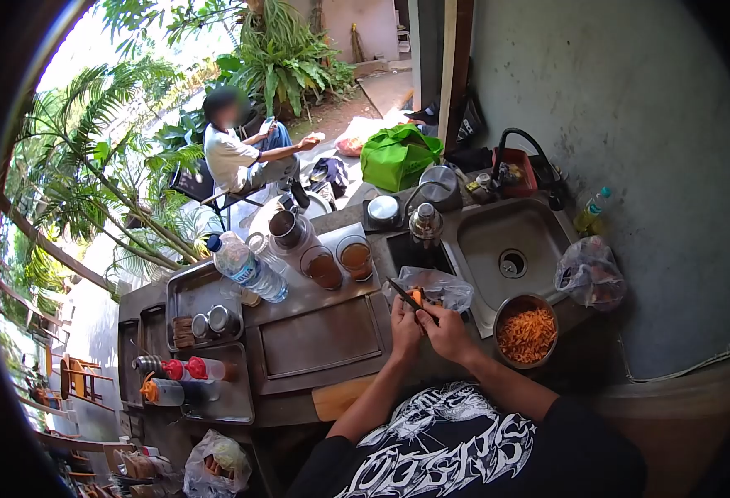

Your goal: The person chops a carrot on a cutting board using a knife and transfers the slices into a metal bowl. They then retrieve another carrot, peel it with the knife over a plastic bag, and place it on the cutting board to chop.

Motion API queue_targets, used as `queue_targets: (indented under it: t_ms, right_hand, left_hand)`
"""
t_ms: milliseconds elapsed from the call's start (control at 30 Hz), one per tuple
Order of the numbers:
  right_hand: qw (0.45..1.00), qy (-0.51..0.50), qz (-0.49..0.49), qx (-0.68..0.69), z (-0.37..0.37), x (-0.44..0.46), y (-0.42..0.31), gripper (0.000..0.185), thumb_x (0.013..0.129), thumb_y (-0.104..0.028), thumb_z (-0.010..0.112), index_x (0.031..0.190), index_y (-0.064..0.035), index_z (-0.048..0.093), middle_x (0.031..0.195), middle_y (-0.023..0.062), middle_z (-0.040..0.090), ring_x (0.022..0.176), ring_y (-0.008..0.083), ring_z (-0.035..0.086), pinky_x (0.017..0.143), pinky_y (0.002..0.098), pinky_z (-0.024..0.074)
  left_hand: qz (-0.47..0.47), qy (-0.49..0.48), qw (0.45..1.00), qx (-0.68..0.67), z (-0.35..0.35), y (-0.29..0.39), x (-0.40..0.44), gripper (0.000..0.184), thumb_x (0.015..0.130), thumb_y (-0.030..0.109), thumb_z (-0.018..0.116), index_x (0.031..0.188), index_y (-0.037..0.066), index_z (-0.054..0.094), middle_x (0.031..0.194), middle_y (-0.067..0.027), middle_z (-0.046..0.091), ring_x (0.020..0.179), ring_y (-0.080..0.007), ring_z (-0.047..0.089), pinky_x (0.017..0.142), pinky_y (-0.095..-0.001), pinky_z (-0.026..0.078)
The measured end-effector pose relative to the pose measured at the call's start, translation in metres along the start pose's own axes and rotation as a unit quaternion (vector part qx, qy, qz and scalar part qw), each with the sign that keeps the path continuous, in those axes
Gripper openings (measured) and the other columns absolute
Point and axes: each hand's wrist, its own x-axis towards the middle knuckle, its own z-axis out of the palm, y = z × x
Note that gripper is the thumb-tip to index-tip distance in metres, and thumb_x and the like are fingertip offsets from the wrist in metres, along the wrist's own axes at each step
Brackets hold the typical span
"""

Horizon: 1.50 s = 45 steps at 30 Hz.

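My left hand (405, 334) is closed around an orange piece of carrot (416, 295), most of it hidden by the fingers. My right hand (449, 335) grips a dark knife (401, 292), whose blade slants up and left across the carrot. Just beyond both hands lies a clear plastic bag (449, 290) on the counter; what is in it is hard to make out. To the right of my right hand stands a metal bowl (555, 342) filled with shredded carrot (527, 335).
Beyond the bowl is a steel sink (473, 241) with a black faucet (539, 149). A filled plastic bag (590, 274) sits at its right. Leftward stand glasses of brown drink (323, 270), a water bottle (249, 267) and metal trays (240, 382). Another person (240, 153) sits outside.
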Motion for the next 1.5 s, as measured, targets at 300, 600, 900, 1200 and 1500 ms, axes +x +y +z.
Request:
queue_targets:
  t_ms: [300,600,900,1200,1500]
  right_hand:
    - [0.999,-0.005,-0.025,-0.034,0.012,-0.021,0.012,0.035,0.103,-0.019,0.059,0.127,0.0066,0.063,0.092,0.0246,0.072,0.081,0.0219,0.069,0.075,0.0358,0.0517]
    - [0.999,-0.004,0.037,0.006,0.002,0.003,0.009,0.035,0.104,-0.02,0.057,0.127,0.005,0.064,0.094,0.0253,0.072,0.083,0.0242,0.071,0.076,0.0366,0.0524]
    - [1.0,0.002,0.012,-0.012,0.016,-0.02,0.02,0.035,0.103,-0.022,0.058,0.126,0.0038,0.065,0.094,0.0242,0.073,0.084,0.0267,0.073,0.076,0.0373,0.0524]
    - [1.0,0.023,0.016,0.0,0.004,0.004,0.019,0.035,0.104,-0.022,0.058,0.125,0.0045,0.065,0.093,0.0239,0.073,0.084,0.0259,0.073,0.075,0.0367,0.0525]
    - [1.0,-0.005,0.009,-0.006,0.014,-0.016,0.019,0.035,0.102,-0.023,0.059,0.126,0.002,0.065,0.094,0.0275,0.071,0.089,0.0346,0.072,0.074,0.0409,0.0529]
  left_hand:
    - [0.06,0.058,0.992,0.095,-0.005,0.008,0.007,0.028,0.11,0.026,0.048,0.127,0.005,0.057,0.109,-0.0031,0.064,0.089,-0.0085,0.058,0.074,-0.0232,0.049]
    - [0.001,0.004,0.997,0.075,-0.008,-0.002,0.001,0.022,0.109,0.014,0.046,0.126,0.006,0.056,0.097,-0.0013,0.063,0.077,-0.0064,0.058,0.065,-0.0228,0.048]
    - [0.022,0.05,0.99,0.127,-0.012,0.005,0.0,0.024,0.11,0.022,0.049,0.126,0.007,0.056,0.09,0.0014,0.06,0.071,-0.0047,0.053,0.059,-0.0217,0.043]
    - [-0.011,-0.021,0.994,0.108,-0.007,0.003,-0.003,0.017,0.111,0.022,0.047,0.115,0.008,0.055,0.08,0.0039,0.055,0.064,-0.0014,0.048,0.052,-0.0206,0.037]
    - [0.077,0.05,0.981,0.172,-0.014,0.005,-0.001,0.023,0.11,0.025,0.048,0.121,0.006,0.056,0.088,-0.0001,0.06,0.073,-0.0058,0.057,0.062,-0.0224,0.047]
